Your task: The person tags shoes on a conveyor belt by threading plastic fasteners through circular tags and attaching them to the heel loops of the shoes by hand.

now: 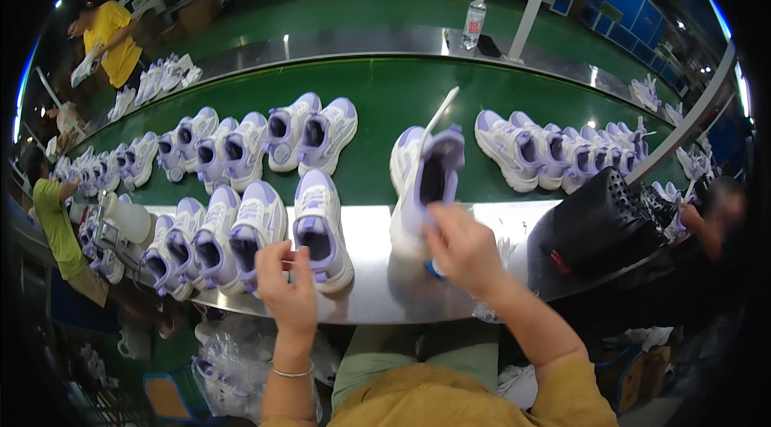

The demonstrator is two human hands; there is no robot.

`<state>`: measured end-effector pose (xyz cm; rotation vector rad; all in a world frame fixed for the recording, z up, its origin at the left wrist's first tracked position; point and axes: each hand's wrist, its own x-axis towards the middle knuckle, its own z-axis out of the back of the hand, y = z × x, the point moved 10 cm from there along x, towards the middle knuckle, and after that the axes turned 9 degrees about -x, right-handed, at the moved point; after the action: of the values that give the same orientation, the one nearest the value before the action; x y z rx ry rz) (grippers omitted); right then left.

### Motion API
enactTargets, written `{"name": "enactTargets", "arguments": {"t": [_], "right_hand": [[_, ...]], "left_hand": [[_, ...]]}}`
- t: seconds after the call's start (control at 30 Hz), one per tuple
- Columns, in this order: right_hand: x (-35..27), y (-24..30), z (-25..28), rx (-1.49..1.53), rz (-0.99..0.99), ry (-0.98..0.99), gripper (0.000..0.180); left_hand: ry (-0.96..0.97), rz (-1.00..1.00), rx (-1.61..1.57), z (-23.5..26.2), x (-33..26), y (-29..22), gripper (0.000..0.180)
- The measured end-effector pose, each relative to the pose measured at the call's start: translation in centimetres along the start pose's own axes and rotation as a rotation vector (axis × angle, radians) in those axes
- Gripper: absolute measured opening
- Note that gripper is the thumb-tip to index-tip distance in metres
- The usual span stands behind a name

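Observation:
My right hand [466,254] is closed on the heel collar of a white and lilac sneaker [411,186], which is tilted over the metal edge of the bench. A narrow white strip [440,110] sticks up from this sneaker; I cannot tell what it is. Part of a blue spot [434,268] shows below the heel. My left hand [291,286] has half-curled fingers, with a gap between thumb and forefinger and nothing visible in it. It is beside the heel of an upright matching sneaker [319,230], at the end of the near row.
More sneakers [210,238] stand in rows at left, others [530,150] at right on the green belt [385,98]. A black perforated container [598,222] sits to the right. Beyond are a bottle [475,21] and a dark flat object [488,45]. Other people [116,37] work nearby.

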<state>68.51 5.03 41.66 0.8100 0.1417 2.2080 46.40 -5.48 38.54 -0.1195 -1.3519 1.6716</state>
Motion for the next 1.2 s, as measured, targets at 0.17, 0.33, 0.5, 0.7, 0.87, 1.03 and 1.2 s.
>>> {"name": "enactTargets", "arguments": {"t": [0.17,0.33,0.5,0.7,0.87,1.03,1.2], "right_hand": [[-10.1,9.7,-2.2,-0.014,0.203,0.303,0.032],[-9.9,7.2,-0.5,0.317,0.022,0.177,0.030],[-6.4,1.9,-2.5,0.136,-0.208,0.235,0.042],[-3.5,6.6,-6.4,-0.056,-0.127,0.406,0.039],[-3.4,4.3,-6.3,0.231,-0.125,0.540,0.033],[-6.3,5.6,-5.0,0.034,0.221,0.664,0.016],[-10.0,10.5,-3.3,-0.480,0.490,0.349,0.035]], "left_hand": [[0.264,0.095,-0.294,-5.0,-6.4,-3.8,0.037],[0.350,0.246,-0.299,-6.1,-9.7,0.6,0.050],[0.396,0.338,-0.383,-7.4,-10.1,1.5,0.048],[0.268,0.094,-0.191,-7.4,-9.9,0.0,0.038],[0.369,0.273,-0.249,-8.0,-10.4,1.1,0.044],[0.496,0.354,-0.323,-8.4,-10.3,1.2,0.072],[0.465,-0.089,-0.061,-7.8,-8.7,-2.6,0.084]]}}
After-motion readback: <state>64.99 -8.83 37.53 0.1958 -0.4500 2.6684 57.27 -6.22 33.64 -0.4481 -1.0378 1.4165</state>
